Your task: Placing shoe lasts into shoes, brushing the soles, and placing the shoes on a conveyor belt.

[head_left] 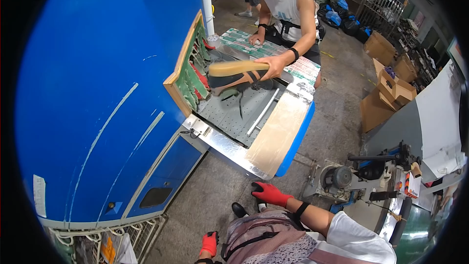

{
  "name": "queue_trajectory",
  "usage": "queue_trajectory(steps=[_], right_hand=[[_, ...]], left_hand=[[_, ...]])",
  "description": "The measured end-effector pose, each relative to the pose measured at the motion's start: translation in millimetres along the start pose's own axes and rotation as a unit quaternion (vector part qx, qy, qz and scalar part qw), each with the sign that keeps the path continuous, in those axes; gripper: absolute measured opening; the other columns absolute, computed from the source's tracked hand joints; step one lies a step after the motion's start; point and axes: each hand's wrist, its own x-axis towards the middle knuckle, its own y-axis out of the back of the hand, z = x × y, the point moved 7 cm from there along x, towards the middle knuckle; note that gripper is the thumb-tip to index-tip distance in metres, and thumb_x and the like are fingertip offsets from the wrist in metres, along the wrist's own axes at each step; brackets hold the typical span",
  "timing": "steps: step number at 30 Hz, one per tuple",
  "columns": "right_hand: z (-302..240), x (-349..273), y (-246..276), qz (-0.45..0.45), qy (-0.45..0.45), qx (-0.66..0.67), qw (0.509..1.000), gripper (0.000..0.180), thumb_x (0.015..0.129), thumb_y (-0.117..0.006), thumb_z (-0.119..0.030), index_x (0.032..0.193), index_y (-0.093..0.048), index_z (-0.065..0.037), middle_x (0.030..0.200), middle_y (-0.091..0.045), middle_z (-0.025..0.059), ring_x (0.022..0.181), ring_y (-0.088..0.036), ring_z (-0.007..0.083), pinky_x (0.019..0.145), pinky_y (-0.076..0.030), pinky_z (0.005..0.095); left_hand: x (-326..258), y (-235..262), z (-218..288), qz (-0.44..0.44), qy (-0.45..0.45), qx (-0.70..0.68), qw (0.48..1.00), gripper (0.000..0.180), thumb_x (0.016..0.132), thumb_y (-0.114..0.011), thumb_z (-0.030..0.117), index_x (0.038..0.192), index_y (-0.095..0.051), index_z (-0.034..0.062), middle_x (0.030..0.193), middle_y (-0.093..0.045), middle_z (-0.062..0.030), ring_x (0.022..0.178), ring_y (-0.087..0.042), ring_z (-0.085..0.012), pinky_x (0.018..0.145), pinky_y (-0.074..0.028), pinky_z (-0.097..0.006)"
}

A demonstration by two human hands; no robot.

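My right hand [270,194], in a red glove, hangs low over the concrete floor with its fingers apart and nothing in it. My left hand [209,243], also red-gloved, sits at the lower edge next to my patterned apron [264,237]; its fingers are too small to read. Across from me a co-worker in a white sleeveless top [288,7] holds a dark shoe with a tan sole [234,73] at the green-flapped mouth [193,76] of a big blue machine [97,93]. The shoe is over the perforated metal tray [229,115].
A wooden board with a blue edge [278,134] lies along the tray's right side. A grey motor and tool stand [361,176] are to my right. Open cardboard boxes [391,88] and dark bags [349,24] sit further back. A wire cage [107,242] is lower left.
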Motion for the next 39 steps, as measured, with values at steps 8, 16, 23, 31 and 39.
queue_trajectory(steps=[8, 16, 23, 31, 39], right_hand=[[-41.4, 34.9, 28.0, 0.045, 0.084, 0.134, 0.986, 0.054, 0.090, -0.071, -0.036, 0.132, -0.061, -0.004, 0.095, -0.070, 0.0117, 0.082, -0.066, 0.0182, 0.075, -0.053, 0.0340], [-129.3, 67.1, 34.8, -0.006, 0.191, 0.020, 0.981, 0.072, 0.090, -0.069, -0.038, 0.150, -0.041, -0.009, 0.101, -0.071, 0.0196, 0.082, -0.070, 0.0277, 0.076, -0.054, 0.0373], [-168.0, 84.6, -2.7, -0.015, 0.214, -0.072, 0.974, 0.078, 0.092, -0.058, -0.050, 0.152, -0.035, -0.005, 0.128, -0.062, 0.0268, 0.117, -0.060, 0.0412, 0.102, -0.046, 0.0442], [-105.4, 50.6, -8.2, -0.042, 0.130, 0.003, 0.991, 0.067, 0.091, -0.064, -0.043, 0.144, -0.048, -0.006, 0.116, -0.069, 0.0211, 0.108, -0.066, 0.0358, 0.094, -0.051, 0.0419], [2.8, 27.7, -11.3, 0.007, 0.068, 0.021, 0.997, 0.064, 0.089, -0.067, -0.043, 0.141, -0.053, -0.008, 0.117, -0.071, 0.0179, 0.107, -0.068, 0.0335, 0.093, -0.052, 0.0418]], left_hand=[[-7.2, 3.2, -6.6, 0.041, 0.005, -0.046, 0.998, 0.020, 0.095, -0.065, 0.025, 0.097, -0.072, 0.0064, 0.072, -0.066, -0.0012, 0.056, -0.056, -0.0128, 0.051, -0.044, -0.029], [-0.2, 0.4, 1.8, 0.032, -0.045, 0.025, 0.998, 0.022, 0.095, -0.064, 0.027, 0.093, -0.072, 0.0062, 0.073, -0.066, -0.0016, 0.059, -0.057, -0.0133, 0.053, -0.044, -0.031], [-0.6, -8.5, -25.4, 0.013, -0.034, 0.001, 0.999, 0.023, 0.094, -0.063, 0.026, 0.091, -0.073, 0.0060, 0.072, -0.068, -0.0031, 0.057, -0.059, -0.0144, 0.054, -0.047, -0.031], [3.9, 5.4, -89.5, -0.042, -0.240, 0.315, 0.918, 0.041, 0.092, -0.059, 0.016, 0.130, -0.055, 0.0034, 0.118, -0.064, -0.0259, 0.110, -0.060, -0.0428, 0.094, -0.049, -0.050], [0.0, 2.2, -54.7, -0.070, -0.261, 0.310, 0.912, 0.053, 0.096, -0.056, 0.025, 0.143, -0.046, 0.0039, 0.121, -0.062, -0.0272, 0.113, -0.059, -0.0421, 0.098, -0.048, -0.051]])
